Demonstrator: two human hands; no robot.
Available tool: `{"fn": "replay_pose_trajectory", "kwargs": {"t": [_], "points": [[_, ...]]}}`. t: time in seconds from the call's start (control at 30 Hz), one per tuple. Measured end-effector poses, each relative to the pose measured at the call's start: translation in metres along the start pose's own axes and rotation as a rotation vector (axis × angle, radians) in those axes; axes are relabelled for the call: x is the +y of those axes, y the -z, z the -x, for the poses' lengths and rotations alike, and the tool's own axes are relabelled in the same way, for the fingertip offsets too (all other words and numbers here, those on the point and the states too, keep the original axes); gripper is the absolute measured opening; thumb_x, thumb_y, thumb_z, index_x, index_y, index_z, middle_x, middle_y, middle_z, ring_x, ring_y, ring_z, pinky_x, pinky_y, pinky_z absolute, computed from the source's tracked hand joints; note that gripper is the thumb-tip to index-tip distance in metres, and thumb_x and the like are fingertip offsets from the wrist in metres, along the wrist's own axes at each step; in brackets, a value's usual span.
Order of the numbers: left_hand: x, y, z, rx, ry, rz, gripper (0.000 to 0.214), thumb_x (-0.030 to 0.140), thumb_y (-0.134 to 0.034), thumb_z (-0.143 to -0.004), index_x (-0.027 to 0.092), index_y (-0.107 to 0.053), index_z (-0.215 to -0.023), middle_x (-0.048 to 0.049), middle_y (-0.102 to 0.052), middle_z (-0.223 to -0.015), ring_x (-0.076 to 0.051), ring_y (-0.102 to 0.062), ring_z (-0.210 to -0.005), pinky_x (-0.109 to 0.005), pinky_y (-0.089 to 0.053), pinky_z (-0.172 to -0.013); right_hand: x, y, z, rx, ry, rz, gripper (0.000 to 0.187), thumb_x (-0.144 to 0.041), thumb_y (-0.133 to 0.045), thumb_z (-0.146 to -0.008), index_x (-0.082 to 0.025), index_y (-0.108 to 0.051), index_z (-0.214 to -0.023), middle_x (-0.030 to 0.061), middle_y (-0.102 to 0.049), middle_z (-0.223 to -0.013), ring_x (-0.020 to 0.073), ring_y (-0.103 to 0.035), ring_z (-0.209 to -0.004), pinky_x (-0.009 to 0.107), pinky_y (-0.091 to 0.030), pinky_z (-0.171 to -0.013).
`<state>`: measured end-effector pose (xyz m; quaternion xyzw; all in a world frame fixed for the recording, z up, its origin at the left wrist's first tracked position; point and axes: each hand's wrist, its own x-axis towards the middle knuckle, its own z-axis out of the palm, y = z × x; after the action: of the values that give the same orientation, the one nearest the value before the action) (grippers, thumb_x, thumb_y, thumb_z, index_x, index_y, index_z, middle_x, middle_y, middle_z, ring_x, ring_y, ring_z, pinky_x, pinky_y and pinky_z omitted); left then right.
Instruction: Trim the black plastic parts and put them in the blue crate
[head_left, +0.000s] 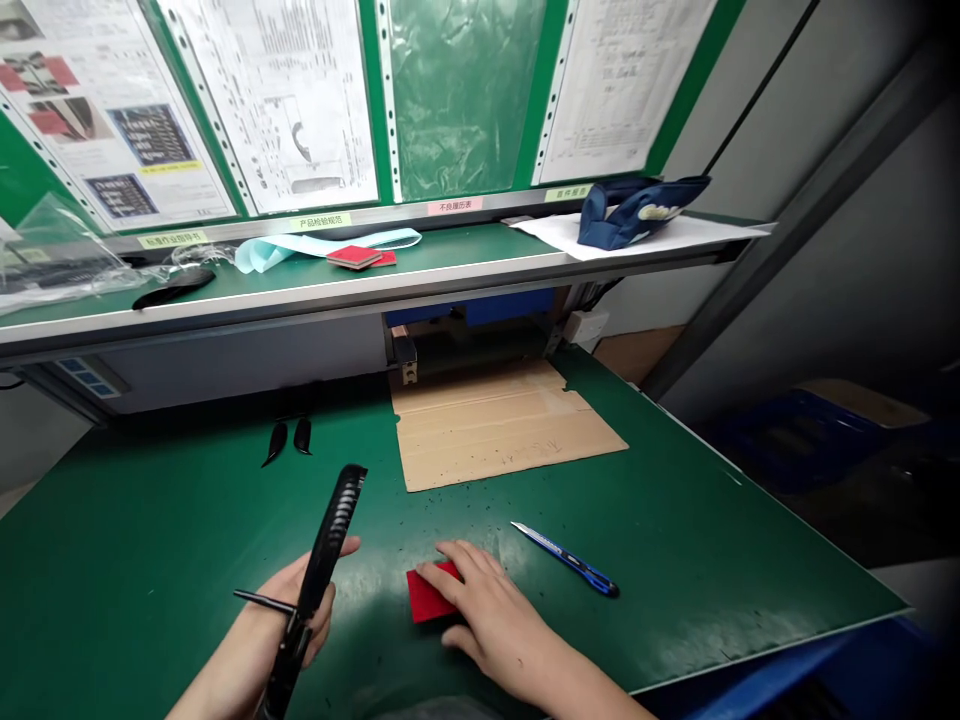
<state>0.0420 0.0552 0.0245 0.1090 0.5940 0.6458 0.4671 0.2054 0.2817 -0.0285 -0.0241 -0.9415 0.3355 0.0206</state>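
Note:
My left hand [259, 632] is closed around a long black plastic part [327, 545]. The part stands tilted, its ribbed upper end pointing up and away, and a thin black rod juts out to its left. My right hand [499, 615] lies over a red square pad [427, 598] on the green table, index finger stretched across it and thumb apart near the pad's lower right. To the right of that hand lies a blue utility knife [574, 562], its blade out.
Two small curved black pieces [277, 440] lie at the back left. A cardboard sheet [499, 430] with dark specks around it covers the back middle. On the shelf [465, 268] above are more red pads [355, 257], a light-blue strip [285, 250] and a dark blue cloth item [630, 213].

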Motion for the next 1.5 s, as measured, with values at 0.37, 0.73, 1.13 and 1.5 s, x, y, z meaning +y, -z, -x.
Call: {"fn": "replay_pose_trajectory", "kwargs": {"t": [0.37, 0.73, 1.13, 1.5], "points": [[0.023, -0.018, 0.005, 0.043, 0.084, -0.892, 0.063, 0.059, -0.050, -0.083, 0.033, -0.041, -0.140, -0.0091, -0.060, -0.129, -0.032, -0.050, -0.118, -0.040, -0.034, -0.097, -0.007, 0.074, -0.031, 0.068, 0.288, 0.088, 0.024, -0.030, -0.062, -0.088, -0.028, -0.062, -0.112, 0.0043, -0.060, -0.117, 0.0218, -0.049, -0.116, 0.040, -0.037, -0.102], [0.036, -0.042, 0.005, -0.151, -0.028, -0.745, 0.018, 0.035, -0.071, -0.070, 0.019, -0.062, -0.072, 0.0039, -0.051, -0.062, -0.016, -0.040, -0.060, -0.024, -0.028, -0.056, -0.038, 0.079, -0.045, 0.131, 0.155, 0.492, 0.041, -0.050, -0.078, -0.068, -0.019, -0.056, -0.084, 0.0037, -0.058, -0.091, 0.0232, -0.051, -0.090, 0.041, -0.043, -0.088], [0.011, -0.030, -0.010, -0.069, 0.029, -0.823, 0.036, 0.046, -0.070, -0.068, 0.023, -0.043, -0.060, 0.0076, -0.026, -0.055, -0.012, -0.020, -0.055, -0.029, -0.012, -0.052, -0.051, 0.068, -0.049, 0.322, 0.123, 0.686, 0.044, -0.028, -0.065, -0.078, -0.013, -0.052, -0.117, 0.0184, -0.051, -0.126, 0.0378, -0.036, -0.127, 0.055, -0.012, -0.114], [0.011, -0.052, -0.019, -0.091, -0.011, -1.102, 0.039, 0.041, -0.062, -0.074, 0.024, -0.032, -0.056, 0.0062, -0.024, -0.055, -0.013, -0.019, -0.053, -0.030, -0.009, -0.049, -0.046, 0.048, -0.053, -0.255, 0.269, 0.525, 0.025, -0.037, -0.068, -0.069, -0.021, -0.059, -0.086, 0.0005, -0.064, -0.071, 0.0191, -0.059, -0.062, 0.030, -0.045, -0.061]]}}
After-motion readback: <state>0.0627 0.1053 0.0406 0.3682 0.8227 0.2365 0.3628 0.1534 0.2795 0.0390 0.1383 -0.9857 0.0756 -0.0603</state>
